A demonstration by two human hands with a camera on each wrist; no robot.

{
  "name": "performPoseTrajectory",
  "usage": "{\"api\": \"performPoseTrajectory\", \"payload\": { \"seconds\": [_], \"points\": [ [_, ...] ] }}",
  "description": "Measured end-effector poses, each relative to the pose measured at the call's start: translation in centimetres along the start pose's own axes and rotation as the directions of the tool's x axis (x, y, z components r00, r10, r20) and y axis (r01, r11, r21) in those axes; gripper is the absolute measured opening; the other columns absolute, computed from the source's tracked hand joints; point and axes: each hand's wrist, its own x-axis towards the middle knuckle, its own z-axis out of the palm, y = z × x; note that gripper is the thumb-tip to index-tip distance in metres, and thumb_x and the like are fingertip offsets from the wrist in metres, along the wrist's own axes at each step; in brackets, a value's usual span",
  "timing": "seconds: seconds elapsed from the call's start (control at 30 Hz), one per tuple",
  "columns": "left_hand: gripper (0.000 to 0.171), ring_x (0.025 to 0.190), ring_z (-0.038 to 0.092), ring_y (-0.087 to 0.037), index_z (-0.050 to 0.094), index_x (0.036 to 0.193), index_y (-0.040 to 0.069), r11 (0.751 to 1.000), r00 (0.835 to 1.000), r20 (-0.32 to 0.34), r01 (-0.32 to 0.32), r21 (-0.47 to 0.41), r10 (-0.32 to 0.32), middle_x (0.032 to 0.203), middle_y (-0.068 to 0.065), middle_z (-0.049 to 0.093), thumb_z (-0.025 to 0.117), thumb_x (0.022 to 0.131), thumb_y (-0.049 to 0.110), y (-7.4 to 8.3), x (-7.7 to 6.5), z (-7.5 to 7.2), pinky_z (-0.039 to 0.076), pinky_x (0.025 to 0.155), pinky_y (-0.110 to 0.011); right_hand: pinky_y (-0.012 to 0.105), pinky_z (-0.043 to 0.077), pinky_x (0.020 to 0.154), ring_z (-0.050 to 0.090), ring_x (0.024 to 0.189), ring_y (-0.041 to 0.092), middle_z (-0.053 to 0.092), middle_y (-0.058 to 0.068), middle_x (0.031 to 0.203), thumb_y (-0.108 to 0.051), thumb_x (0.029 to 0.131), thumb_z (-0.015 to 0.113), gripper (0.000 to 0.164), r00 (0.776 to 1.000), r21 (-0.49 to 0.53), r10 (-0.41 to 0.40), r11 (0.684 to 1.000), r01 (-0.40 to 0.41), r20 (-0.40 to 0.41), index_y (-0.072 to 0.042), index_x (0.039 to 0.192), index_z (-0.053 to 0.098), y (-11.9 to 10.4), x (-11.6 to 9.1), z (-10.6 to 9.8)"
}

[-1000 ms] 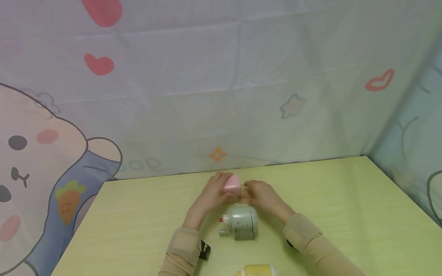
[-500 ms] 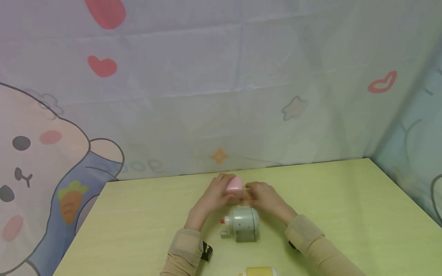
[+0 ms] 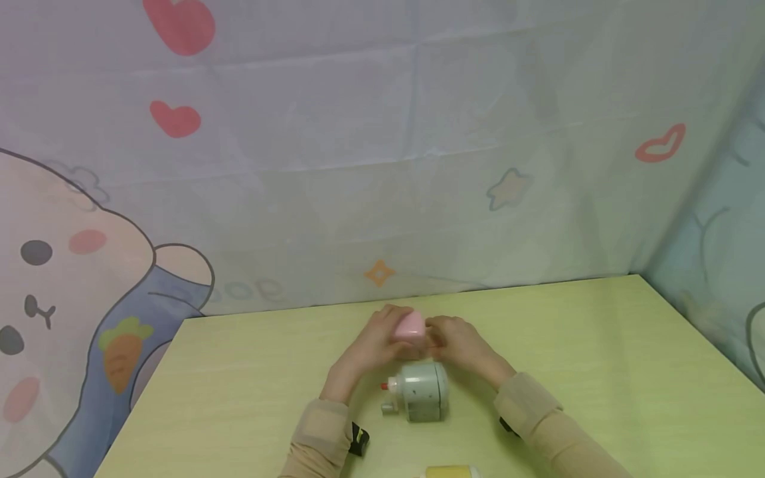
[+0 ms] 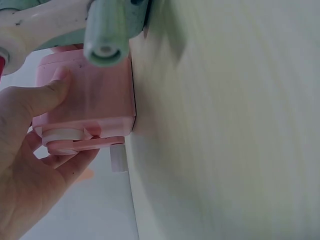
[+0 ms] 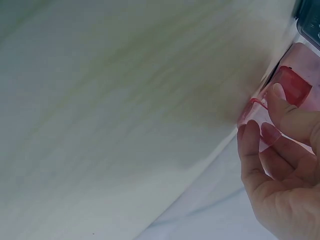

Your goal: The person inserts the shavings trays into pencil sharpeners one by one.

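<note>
A pink hand-crank pencil sharpener (image 3: 411,326) stands near the back of the table. My left hand (image 3: 375,340) grips its body from the left, thumb on the near side in the left wrist view, where its crank (image 4: 95,144) also shows. On the other side, my right hand (image 3: 460,342) pinches a clear plastic shavings drawer (image 5: 264,114) between thumb and fingers, at the sharpener's end beside a red opening (image 5: 296,86). Much of the drawer is hidden by the fingers. Just in front of both hands lies a grey-green crank sharpener (image 3: 421,392), its handle toward the left.
A yellow item (image 3: 449,472) is cut off at the bottom edge of the head view. The light-green table (image 3: 597,372) ends at a printed curtain (image 3: 335,186) behind the hands. A black wrist strap piece (image 3: 360,439) hangs by the left sleeve.
The gap between sharpener and right hand has narrowed; less of the clear drawer shows. The pink sharpener and left hand have shifted slightly right. The grey-green sharpener stays in place.
</note>
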Motion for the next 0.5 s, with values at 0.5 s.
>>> {"api": "performPoseTrajectory", "payload": {
  "seconds": [0.5],
  "points": [
    [0.060, 0.101, 0.042, -0.020, 0.043, 0.129, 0.011, 1.000, 1.000, 0.000, 0.028, -0.011, -0.028, 0.123, -0.008, 0.049, 0.070, 0.076, 0.018, 0.16, -0.07, -0.13, 0.048, 0.081, -0.039, 0.040, 0.050, 0.070, 0.053, 0.075, 0.017, 0.066, 0.010, 0.089, -0.003, 0.064, 0.072, 0.042, 1.000, 0.026, -0.023, 0.999, 0.023, -0.012, -0.004, 0.105, 0.062, -0.86, 0.20, 0.02]
  ]
}}
